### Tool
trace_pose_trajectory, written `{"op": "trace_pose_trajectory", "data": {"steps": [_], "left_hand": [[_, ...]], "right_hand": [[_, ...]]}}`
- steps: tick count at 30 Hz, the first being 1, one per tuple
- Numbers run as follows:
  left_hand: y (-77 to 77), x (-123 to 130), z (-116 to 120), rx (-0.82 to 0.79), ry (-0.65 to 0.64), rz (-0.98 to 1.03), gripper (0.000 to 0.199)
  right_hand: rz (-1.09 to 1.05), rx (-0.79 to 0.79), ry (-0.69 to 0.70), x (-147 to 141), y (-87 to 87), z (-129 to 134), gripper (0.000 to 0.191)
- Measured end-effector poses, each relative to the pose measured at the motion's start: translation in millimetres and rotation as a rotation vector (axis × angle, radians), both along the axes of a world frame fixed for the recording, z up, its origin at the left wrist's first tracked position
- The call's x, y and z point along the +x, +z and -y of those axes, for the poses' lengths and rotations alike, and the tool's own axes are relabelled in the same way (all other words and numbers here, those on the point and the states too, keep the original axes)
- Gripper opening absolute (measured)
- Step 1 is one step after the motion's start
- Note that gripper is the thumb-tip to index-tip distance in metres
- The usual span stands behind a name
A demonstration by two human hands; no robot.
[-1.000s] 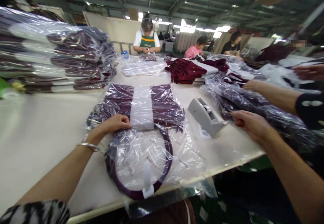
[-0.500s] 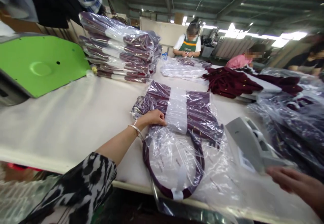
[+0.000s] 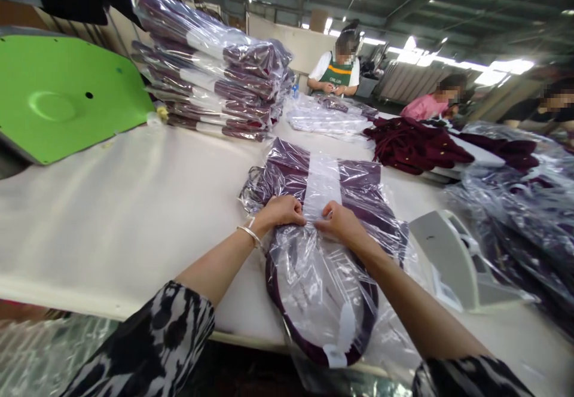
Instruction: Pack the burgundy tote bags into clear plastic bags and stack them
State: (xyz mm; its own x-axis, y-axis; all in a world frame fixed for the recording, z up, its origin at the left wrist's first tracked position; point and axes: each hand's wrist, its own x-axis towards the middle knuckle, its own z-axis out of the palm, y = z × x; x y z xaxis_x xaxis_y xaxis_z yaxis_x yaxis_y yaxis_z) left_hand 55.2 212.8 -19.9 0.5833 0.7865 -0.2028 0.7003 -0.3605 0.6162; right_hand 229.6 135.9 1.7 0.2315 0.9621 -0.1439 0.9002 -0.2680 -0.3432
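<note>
On the table in front of me lies a folded maroon cloth item (image 3: 359, 197) in a clear plastic bag (image 3: 309, 259), a white paper band (image 3: 323, 179) around its middle. A thick maroon loop (image 3: 274, 286) with a white tag (image 3: 335, 355) shows through the bag toward the table's front edge. My left hand (image 3: 284, 210) pinches the plastic near the lower end of the band. Close beside it, my right hand (image 3: 336, 220) also has its fingers closed on the plastic. The fingertips are a small gap apart.
A tall stack of bagged maroon items (image 3: 215, 80) stands behind, next to a green panel (image 3: 67, 98). At right sit a grey-white dispenser-like device (image 3: 443, 253), crumpled plastic bags (image 3: 511, 205) and loose maroon cloth (image 3: 417, 146). A co-worker in a green apron (image 3: 338, 74) stands across the table.
My right hand has come from the far right to the bag and closed on the plastic beside my left hand. My left hand has stayed on the bag.
</note>
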Motion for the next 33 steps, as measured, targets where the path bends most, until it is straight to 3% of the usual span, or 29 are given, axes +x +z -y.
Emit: {"op": "trace_pose_trajectory", "data": {"steps": [3, 9, 14, 16, 18, 20, 22, 26, 28, 31, 33], "left_hand": [[-5.8, 0, -3, 0.023, -0.013, 0.001, 0.017], [-10.5, 3, -3, 0.074, -0.013, 0.020, 0.018], [-1.6, 0, -1, 0.071, -0.053, 0.061, 0.022], [1.8, -8, 1, 0.120, -0.068, 0.135, 0.025], [2.2, -22, 4, 0.322, 0.033, 0.238, 0.029], [-1.2, -43, 4, 0.574, 0.243, 0.294, 0.039], [-8.1, -67, 0, 0.650, 0.454, 0.275, 0.056], [-24.7, -103, -16, 0.240, 0.669, 0.307, 0.075], [-29.6, -105, -26, 0.041, 0.684, 0.346, 0.072], [-29.0, -90, -41, -0.106, 0.645, 0.392, 0.054], [-22.2, -75, -56, -0.089, 0.620, 0.397, 0.040]], "right_hand": [[0.067, -0.061, 0.034, 7, -6.0, -6, 0.024], [0.265, -0.107, 0.003, 31, -5.6, -6, 0.058], [-0.082, -0.058, 0.012, 58, 1.6, 2, 0.048], [-0.093, 0.036, -0.021, 57, 0.5, 6, 0.050], [0.016, 0.104, -0.052, 52, -3.0, 11, 0.054], [0.072, 0.105, -0.058, 52, -5.1, 16, 0.056], [0.017, 0.149, -0.067, 67, -4.0, 24, 0.058], [0.107, 0.338, -0.257, 138, -1.9, 45, 0.078], [0.142, 0.243, -0.369, 169, -7.1, 53, 0.086], [-0.065, 0.065, -0.381, 183, -24.0, 54, 0.070], [-0.134, 0.104, -0.373, 173, -37.4, 45, 0.061]]}}
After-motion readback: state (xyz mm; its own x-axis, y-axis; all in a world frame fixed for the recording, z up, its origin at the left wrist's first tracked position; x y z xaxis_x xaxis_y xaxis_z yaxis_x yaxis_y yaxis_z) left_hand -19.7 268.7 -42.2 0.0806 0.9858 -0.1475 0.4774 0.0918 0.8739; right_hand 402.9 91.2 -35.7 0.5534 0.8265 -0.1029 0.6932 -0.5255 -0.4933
